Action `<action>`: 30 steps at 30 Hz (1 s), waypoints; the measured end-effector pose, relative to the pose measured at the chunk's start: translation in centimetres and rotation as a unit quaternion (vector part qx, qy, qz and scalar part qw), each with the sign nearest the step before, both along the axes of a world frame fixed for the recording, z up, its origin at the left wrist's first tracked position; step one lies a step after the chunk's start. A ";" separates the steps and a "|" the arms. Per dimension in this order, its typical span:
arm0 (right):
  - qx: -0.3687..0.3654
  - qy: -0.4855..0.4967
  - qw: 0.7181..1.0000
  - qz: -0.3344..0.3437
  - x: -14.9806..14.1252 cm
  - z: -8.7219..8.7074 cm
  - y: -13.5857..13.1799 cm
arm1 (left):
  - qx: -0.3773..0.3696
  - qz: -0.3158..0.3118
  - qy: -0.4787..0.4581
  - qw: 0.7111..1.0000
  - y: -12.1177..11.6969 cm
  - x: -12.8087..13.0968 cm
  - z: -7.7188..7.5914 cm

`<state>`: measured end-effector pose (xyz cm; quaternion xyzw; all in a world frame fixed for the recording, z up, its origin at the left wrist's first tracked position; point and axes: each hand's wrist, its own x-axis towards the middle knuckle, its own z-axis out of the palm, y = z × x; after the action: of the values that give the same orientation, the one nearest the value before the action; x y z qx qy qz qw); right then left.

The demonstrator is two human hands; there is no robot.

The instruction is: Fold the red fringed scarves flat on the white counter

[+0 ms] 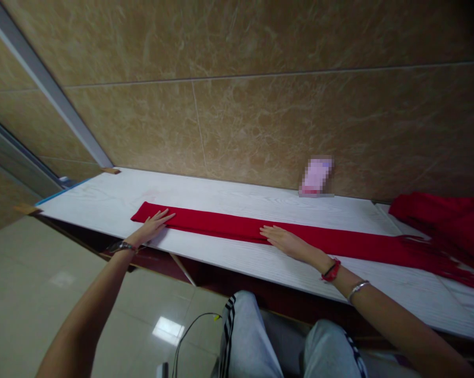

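Note:
A red scarf [217, 224] lies folded lengthwise into a long narrow strip, its fringe spread out at the right end. Near the scarf's left end, my left hand [153, 227] rests flat on the cloth with the fingers spread. My right hand [286, 241] lies flat across the front edge around the strip's middle, fingers stretched out. Neither hand grips anything. Under the scarf is a white wood-grain tabletop [237, 194].
More red cloth [441, 220] is heaped at the table's right end. A blurred pink item [316, 177] leans against the tiled wall [244, 121] behind the table. On the floor, a dark cable [189, 331] runs left of my knees.

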<state>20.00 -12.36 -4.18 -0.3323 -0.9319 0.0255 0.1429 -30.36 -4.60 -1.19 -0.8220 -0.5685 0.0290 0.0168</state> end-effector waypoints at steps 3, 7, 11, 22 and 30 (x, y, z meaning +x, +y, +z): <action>0.004 -0.005 1.000 0.000 0.2 -0.6 0.0 | -0.017 0.006 -0.004 1.000 -0.1 -0.3 -0.4; 0.037 -0.027 0.999 0.002 0.2 -0.5 0.1 | 0.001 -0.002 -0.036 0.999 0.0 -0.3 0.0; 0.054 -0.033 0.998 0.012 0.4 -0.3 0.2 | 0.009 0.004 -0.028 1.000 0.0 -0.4 0.0; -0.003 -0.042 0.999 0.012 -1.3 2.0 -0.6 | -0.019 -0.019 -0.055 0.998 0.3 3.1 2.1; -0.073 -0.057 0.996 0.005 -4.9 2.3 -0.2 | 0.033 -0.128 -0.062 0.989 -0.5 15.0 -1.0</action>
<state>15.14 -12.52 -1.92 -0.3383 -0.9358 0.0751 0.0650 -15.38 -5.12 -2.17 -0.8872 -0.4591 -0.0434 0.0126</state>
